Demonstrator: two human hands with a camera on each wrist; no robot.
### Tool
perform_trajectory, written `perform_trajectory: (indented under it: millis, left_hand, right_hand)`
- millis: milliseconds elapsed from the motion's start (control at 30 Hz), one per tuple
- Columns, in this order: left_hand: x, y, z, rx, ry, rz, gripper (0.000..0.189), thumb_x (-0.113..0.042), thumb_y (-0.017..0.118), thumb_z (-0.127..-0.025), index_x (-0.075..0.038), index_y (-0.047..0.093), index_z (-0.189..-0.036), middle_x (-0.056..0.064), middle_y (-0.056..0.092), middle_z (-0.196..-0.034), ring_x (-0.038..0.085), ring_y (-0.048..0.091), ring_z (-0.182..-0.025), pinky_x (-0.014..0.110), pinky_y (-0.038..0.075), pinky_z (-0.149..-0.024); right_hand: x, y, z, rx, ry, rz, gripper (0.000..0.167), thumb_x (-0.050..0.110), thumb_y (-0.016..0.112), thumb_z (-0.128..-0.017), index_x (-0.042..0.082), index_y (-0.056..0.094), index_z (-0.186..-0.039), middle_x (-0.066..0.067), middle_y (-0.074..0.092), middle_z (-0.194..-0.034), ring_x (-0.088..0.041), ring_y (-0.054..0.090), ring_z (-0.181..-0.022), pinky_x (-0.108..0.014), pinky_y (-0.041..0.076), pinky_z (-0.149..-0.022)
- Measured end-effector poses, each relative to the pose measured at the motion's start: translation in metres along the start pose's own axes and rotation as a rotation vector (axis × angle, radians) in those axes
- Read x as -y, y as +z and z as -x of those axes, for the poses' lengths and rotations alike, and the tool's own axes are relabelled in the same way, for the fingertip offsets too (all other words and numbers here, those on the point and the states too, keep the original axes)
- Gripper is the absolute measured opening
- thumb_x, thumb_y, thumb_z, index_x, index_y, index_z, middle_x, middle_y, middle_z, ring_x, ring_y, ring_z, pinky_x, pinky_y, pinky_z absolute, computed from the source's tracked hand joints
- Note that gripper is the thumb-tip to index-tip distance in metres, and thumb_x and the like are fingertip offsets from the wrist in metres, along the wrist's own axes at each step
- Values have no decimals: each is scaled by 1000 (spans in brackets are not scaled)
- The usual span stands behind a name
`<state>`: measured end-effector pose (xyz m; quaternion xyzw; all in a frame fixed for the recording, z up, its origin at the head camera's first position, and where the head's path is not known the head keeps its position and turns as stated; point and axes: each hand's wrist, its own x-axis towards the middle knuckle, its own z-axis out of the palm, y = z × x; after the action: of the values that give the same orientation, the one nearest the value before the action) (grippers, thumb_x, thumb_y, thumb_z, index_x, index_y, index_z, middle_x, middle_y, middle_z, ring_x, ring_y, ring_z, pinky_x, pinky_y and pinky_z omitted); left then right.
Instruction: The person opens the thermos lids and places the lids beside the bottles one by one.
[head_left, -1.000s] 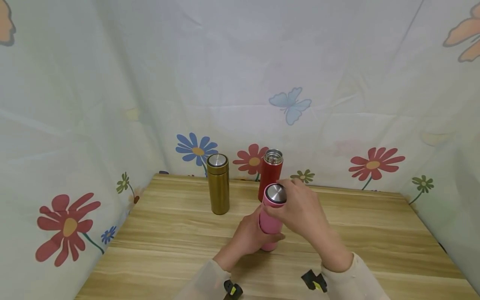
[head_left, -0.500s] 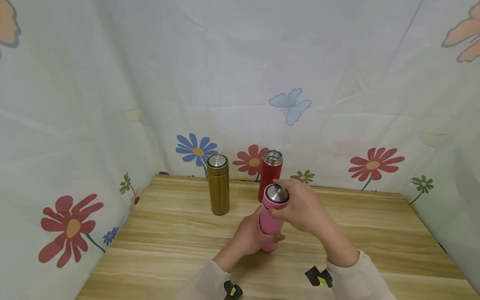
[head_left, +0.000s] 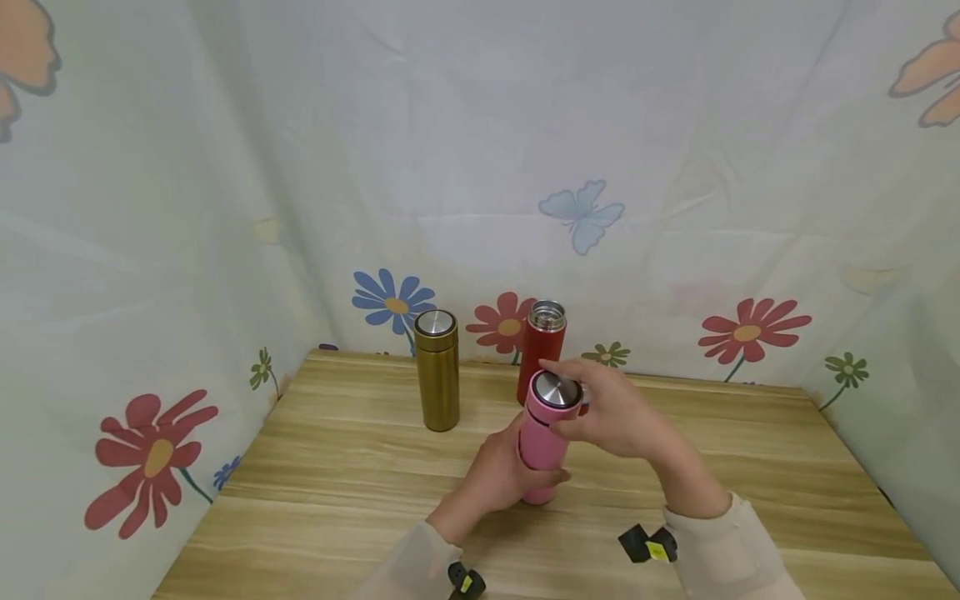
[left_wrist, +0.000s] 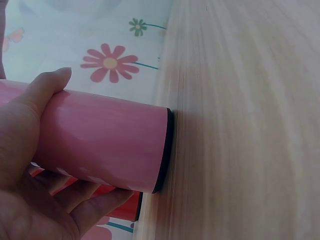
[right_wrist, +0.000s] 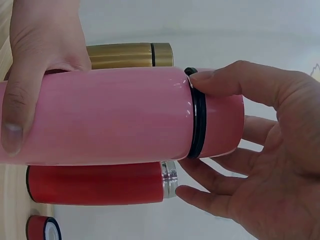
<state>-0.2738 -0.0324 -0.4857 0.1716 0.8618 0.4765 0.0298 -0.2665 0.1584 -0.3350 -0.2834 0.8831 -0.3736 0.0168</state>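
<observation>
A pink thermos [head_left: 542,446] stands on the wooden table, tilted slightly to the right. My left hand [head_left: 498,473] wraps round its lower body; in the left wrist view the black-rimmed base [left_wrist: 165,150] is right at the tabletop. On top is its pink lid [right_wrist: 224,125] with a brushed steel disc, and a black ring shows between lid and body. My right hand [head_left: 611,410] holds this lid, thumb at the seam in front and the other fingers round the far side.
Behind stands a red thermos [head_left: 540,350] without its lid, its steel neck bare. A red lid [right_wrist: 37,227] lies on the table beside it. To the left is a gold thermos [head_left: 438,383] with its lid on. A flowered curtain [head_left: 465,167] encloses the table [head_left: 337,475].
The right hand and forearm have shifted rightward, and the pink lid has leaned a little right with them. A dark seam below the lid shows more clearly. The left hand stays put.
</observation>
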Motion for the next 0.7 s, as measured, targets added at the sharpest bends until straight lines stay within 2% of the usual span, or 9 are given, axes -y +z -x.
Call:
perform_trajectory:
  millis: [333, 500, 700]
  left_hand:
    - [-2, 0, 0, -6, -11, -4, 84, -54, 87, -78, -35, 43, -147, -8, 68, -122, 8, 66, -106, 38, 54, -95]
    - [-2, -1, 1, -10, -6, -13, 82, -55, 86, -78, -34, 44, -146, -9, 69, -120, 7, 66, -105, 37, 54, -94]
    - [0, 0, 0, -18, 3, -14, 81, -56, 86, -78, -34, 45, -144, -9, 69, -119, 7, 66, -105, 36, 54, -92]
  right_hand:
    - [-3, -2, 1, 26, -73, -40, 68, 1, 79, -86, 5, 54, -149, -18, 58, -147, -36, 59, -129, -42, 58, -92]
    - [-3, -3, 1, 35, -93, -58, 69, 0, 77, -88, 4, 50, -151, -21, 52, -151, -39, 58, -130, -47, 58, -94]
    - [0, -4, 0, 38, -86, -87, 71, -3, 75, -88, 5, 48, -153, -19, 50, -151, -37, 56, -129, -41, 59, -92]
